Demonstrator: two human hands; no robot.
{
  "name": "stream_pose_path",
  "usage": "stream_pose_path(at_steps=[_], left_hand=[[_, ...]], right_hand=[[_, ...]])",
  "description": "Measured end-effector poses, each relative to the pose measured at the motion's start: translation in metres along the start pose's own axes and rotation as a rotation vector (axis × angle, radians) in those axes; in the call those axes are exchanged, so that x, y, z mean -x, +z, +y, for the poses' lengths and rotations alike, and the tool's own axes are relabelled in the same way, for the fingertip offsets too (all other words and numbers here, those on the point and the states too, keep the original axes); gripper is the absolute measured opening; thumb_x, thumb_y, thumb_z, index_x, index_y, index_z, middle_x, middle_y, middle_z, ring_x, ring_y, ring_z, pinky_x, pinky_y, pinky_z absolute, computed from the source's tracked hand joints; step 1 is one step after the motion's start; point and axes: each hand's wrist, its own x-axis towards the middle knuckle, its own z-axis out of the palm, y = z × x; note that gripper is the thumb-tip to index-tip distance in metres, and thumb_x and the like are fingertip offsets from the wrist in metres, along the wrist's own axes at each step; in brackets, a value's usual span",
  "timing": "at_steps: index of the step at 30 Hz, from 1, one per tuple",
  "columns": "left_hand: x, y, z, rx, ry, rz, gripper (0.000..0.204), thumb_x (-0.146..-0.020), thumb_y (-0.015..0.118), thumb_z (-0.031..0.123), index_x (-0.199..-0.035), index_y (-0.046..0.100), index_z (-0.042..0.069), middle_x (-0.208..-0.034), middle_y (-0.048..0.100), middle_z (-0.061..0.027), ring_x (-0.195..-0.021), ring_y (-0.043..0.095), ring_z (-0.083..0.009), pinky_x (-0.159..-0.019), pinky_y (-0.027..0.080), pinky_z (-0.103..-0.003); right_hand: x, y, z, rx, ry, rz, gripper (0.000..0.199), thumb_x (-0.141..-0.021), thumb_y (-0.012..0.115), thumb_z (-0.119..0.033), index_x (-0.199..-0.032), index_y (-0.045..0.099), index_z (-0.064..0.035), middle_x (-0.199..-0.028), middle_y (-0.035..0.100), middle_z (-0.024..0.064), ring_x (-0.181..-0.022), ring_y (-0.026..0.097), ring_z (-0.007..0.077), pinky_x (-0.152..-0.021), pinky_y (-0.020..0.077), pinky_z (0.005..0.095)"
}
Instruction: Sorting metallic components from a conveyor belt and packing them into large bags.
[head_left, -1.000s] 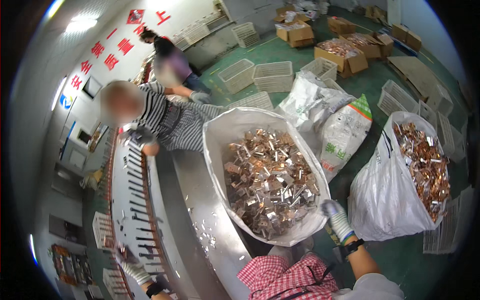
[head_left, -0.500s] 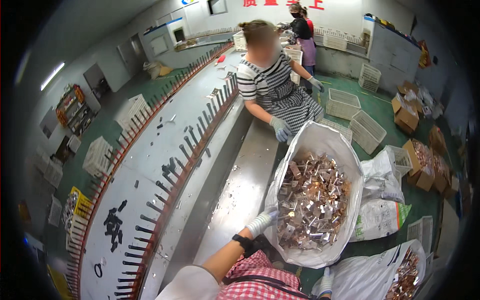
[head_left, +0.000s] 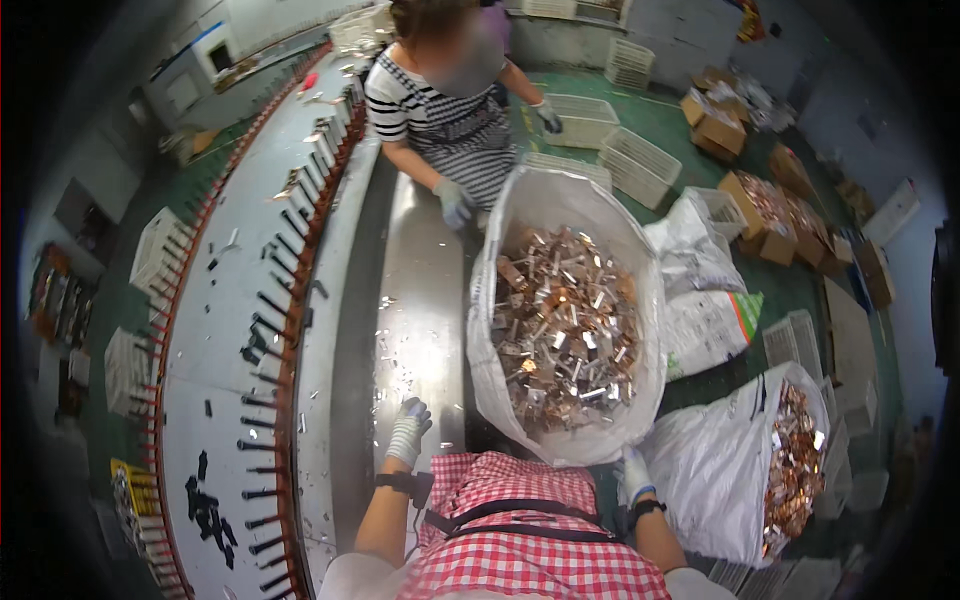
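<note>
A large white woven sack [head_left: 655, 300], its mouth wide, holds many small copper-coloured and silvery metal pieces [head_left: 570, 335]. My left hand [head_left: 408, 435], in a striped pale glove, hovers over the metal bench ledge, apart from the sack, with loosely bent fingers and nothing in them. Close by the sack's lower right side is my right hand [head_left: 634, 475], gloved too, its fingers extended toward the sack; whether they touch it is unclear. A second white sack [head_left: 700, 475] of similar metal pieces [head_left: 795, 470] leans on its side, right of that hand.
Across the sack stands a co-worker in a striped top, a gloved hand [head_left: 455, 203] near its rim. To the left runs a long table [head_left: 225, 380] with rows of upright pegs [head_left: 262, 440] and loose black parts [head_left: 208, 520]. White crates [head_left: 640, 165] and cardboard boxes [head_left: 715, 125] stand on the green floor.
My left hand has let go of the sack's near left rim and moved left over the ledge. My right hand has come further into view. The whole view has turned and tipped downward.
</note>
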Motion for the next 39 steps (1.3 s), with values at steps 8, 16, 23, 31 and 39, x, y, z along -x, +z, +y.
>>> stream_pose_path(at_steps=[8,16,23,31,39], left_hand=[[-0.030,0.134,-0.034,-0.671,0.078,-0.132,0.092,-0.073,0.068,0.047,-0.137,0.028,-0.005,-0.137,0.036,-0.0264,-0.128,0.035,-0.0352,-0.104,0.032,-0.036],[-0.022,0.144,-0.089,-1.099,0.201,0.170,0.054,-0.069,0.066,0.023,-0.112,0.051,-0.006,-0.104,0.057,-0.0296,-0.099,0.055,-0.0420,-0.087,0.044,-0.043],[0.002,0.159,-0.099,-1.175,0.310,0.053,0.031,-0.081,0.056,0.015,-0.105,0.053,-0.004,-0.093,0.062,-0.0183,-0.083,0.061,-0.0294,-0.075,0.048,-0.038],[-0.081,0.150,-0.128,-0.895,0.092,0.132,0.049,-0.087,0.054,0.032,-0.120,0.046,-0.002,-0.091,0.064,-0.0118,-0.069,0.061,-0.0244,-0.062,0.050,-0.038],[-0.038,0.156,-0.169,-0.995,0.169,0.310,0.041,-0.074,0.068,0.025,-0.102,0.055,-0.003,-0.077,0.057,-0.0102,-0.057,0.049,-0.0198,-0.050,0.043,-0.038]], right_hand=[[-0.062,0.002,0.051,0.356,0.096,0.166,0.060,-0.083,0.056,-0.043,-0.124,0.050,-0.0002,-0.111,0.058,0.0163,-0.101,0.055,0.0271,-0.087,0.0411,0.0362],[-0.064,-0.007,0.055,0.234,0.015,0.390,0.055,-0.083,0.059,-0.037,-0.121,0.049,0.0022,-0.109,0.058,0.0166,-0.093,0.057,0.0258,-0.084,0.0438,0.0346],[-0.127,-0.088,0.058,0.122,-0.266,0.534,0.035,-0.078,0.064,-0.024,-0.102,0.059,0.0005,-0.084,0.062,0.0104,-0.071,0.059,0.0194,-0.060,0.0487,0.0336],[-0.132,-0.069,0.033,1.066,-0.226,0.211,0.023,-0.068,0.062,-0.019,-0.085,0.068,-0.0042,-0.085,0.067,0.0170,-0.083,0.066,0.0284,-0.071,0.0512,0.0398],[-0.108,-0.076,0.026,0.048,-0.077,0.073,0.063,-0.080,0.063,-0.047,-0.111,0.055,0.0067,-0.099,0.062,0.0178,-0.096,0.058,0.0240,-0.087,0.0433,0.0344]])
